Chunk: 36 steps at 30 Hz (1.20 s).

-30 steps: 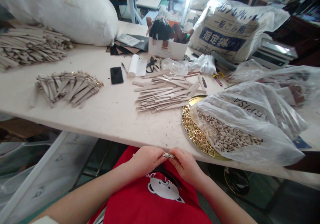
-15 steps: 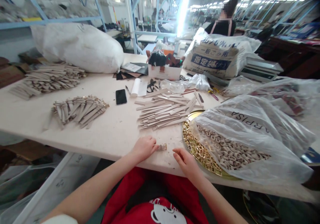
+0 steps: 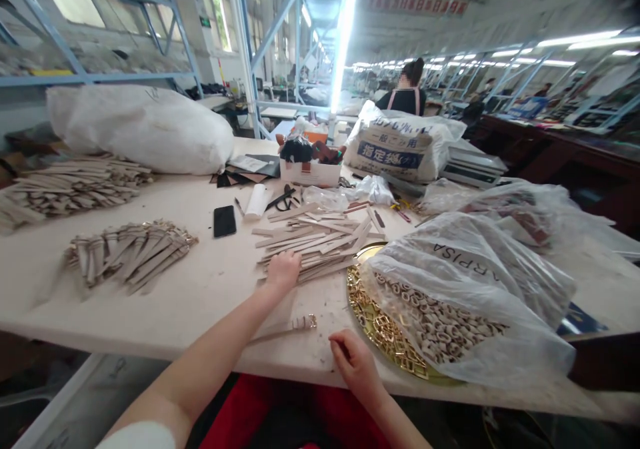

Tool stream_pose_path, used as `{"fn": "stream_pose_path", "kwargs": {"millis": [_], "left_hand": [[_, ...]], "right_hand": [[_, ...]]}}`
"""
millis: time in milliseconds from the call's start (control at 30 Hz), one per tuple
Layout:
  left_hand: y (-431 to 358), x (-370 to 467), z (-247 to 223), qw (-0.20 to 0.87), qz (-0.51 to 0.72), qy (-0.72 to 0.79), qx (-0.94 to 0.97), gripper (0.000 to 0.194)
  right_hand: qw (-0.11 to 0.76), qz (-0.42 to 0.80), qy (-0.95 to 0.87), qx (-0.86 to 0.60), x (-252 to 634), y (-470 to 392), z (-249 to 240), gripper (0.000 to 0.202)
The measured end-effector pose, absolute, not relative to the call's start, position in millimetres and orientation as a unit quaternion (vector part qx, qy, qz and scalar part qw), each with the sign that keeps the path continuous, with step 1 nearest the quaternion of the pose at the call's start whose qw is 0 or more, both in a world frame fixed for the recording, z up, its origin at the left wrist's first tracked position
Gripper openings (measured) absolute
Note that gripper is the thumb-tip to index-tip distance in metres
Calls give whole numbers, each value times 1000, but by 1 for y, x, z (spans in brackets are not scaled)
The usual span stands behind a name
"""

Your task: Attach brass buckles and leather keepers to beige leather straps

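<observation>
My left hand lies on the front left of a pile of flat beige strap strips. Its fingers bend down over the strips, and the fingertips are hidden. Below it, a beige strap with a gold buckle rests on the table by itself. My right hand hovers near the front edge, right of that strap, with loosely curled fingers, a gap at the thumb and nothing visible in it. Gold buckles fill the left side of a round golden tray. Small beige loops in a clear plastic bag cover its right.
Buckled straps fan out at left, with more strips behind. A phone, a white roll and scissors lie beyond the pile. A white box and large sacks stand behind; a person is farther back.
My left hand has let go of the buckled strap and moved forward onto the strip pile. The strap stays on the table. My right hand remains near the front edge; the view has tilted up.
</observation>
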<state>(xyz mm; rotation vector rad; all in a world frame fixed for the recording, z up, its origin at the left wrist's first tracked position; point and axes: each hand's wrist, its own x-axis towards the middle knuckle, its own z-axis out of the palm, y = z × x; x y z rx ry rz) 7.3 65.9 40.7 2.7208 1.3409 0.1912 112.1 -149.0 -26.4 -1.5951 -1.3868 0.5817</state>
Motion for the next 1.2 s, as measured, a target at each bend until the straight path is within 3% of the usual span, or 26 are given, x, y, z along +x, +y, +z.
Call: {"fn": "stream_pose_path", "kwargs": {"millis": [67, 200, 300, 367, 500, 567, 633, 733, 800, 900, 1033, 1100, 1200], "left_hand": [[51, -10, 44, 53, 64, 426, 901, 21], [4, -51, 46, 78, 82, 317, 942, 22], [-31, -69, 45, 151, 82, 291, 941, 22], [-48, -67, 47, 258, 61, 313, 912, 20], [-71, -41, 56, 562, -60, 288, 774, 25], [-77, -28, 62, 666, -58, 300, 681, 24], [-80, -22, 67, 731, -21, 328, 598, 19], [-81, -21, 74, 795, 0, 344, 500, 13], [-81, -23, 77, 819, -2, 349, 456, 13], [-82, -25, 78, 839, 13, 350, 416, 14], [-83, -29, 74, 860, 49, 344, 374, 18], [-82, -30, 72, 867, 55, 343, 356, 19], [-82, -30, 70, 876, 60, 345, 333, 21]], "right_hand": [[481, 277, -520, -649, 114, -146, -28, 19], [607, 427, -330, -583, 124, -141, -18, 46], [672, 445, -216, -551, 128, -142, -2, 36], [660, 451, -218, -559, 123, -146, 9, 29], [553, 522, -346, -549, 122, -154, 16, 35], [508, 472, -407, -595, 143, -157, 17, 39], [440, 299, -453, -716, 179, -159, 19, 33], [182, 35, -476, -860, 240, -158, 19, 24], [-10, -14, -458, -889, 268, -153, 17, 20], [-75, -14, -462, -884, 283, -149, 15, 20], [-33, -46, -492, -869, 275, -152, 19, 28], [80, -13, -492, -867, 265, -156, 23, 29], [295, 160, -457, -824, 240, -162, 26, 31]]}}
